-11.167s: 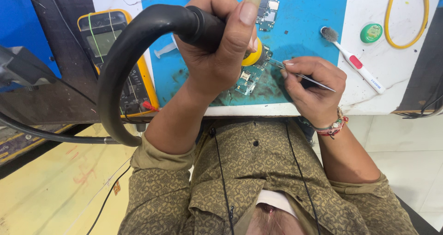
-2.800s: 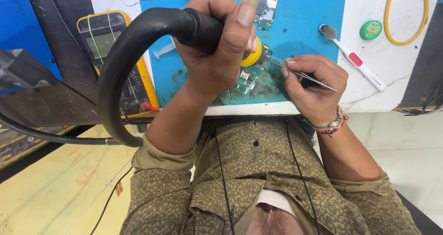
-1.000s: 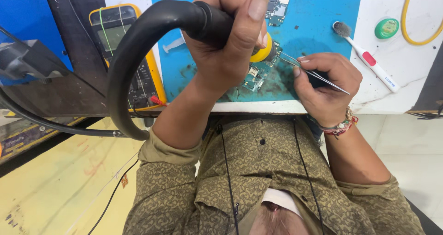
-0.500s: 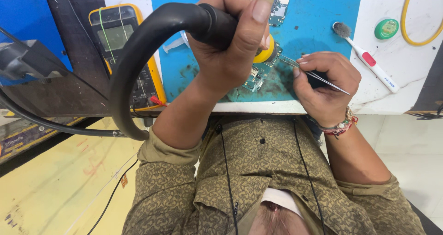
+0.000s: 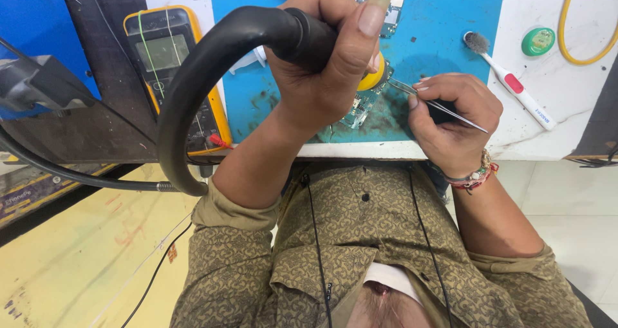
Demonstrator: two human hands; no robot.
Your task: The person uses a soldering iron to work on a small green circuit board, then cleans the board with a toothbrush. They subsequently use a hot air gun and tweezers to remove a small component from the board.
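Circuit board (image 5: 358,111) lying on the blue work mat (image 5: 444,28), close to the near table edge, partly hidden under the left hand (image 5: 322,77). Left hand wrapped in a closed fist round the black handle of a hot-air tool (image 5: 302,37), thumb up along its side, yellow collar (image 5: 375,78) of the tool pointing down just above the board. Thick black hose (image 5: 190,96) curving from the handle in a wide loop leftward and down past the table edge.

Right hand (image 5: 454,125) just beside the board, fingers pressed together and pinching slim metal tweezers (image 5: 444,108), tips aimed at the board's right edge (contact with the board too small to tell). Beaded bracelet (image 5: 476,175) on that wrist.

Left of the mat, a yellow-cased multimeter (image 5: 172,64) with red lead plugged in. Near the top of the mat, a second small board (image 5: 394,9). Right of the mat, on the white surface: a white brush (image 5: 508,80) with a red patch, a round green tin (image 5: 538,41), a looping yellow cable (image 5: 571,35).
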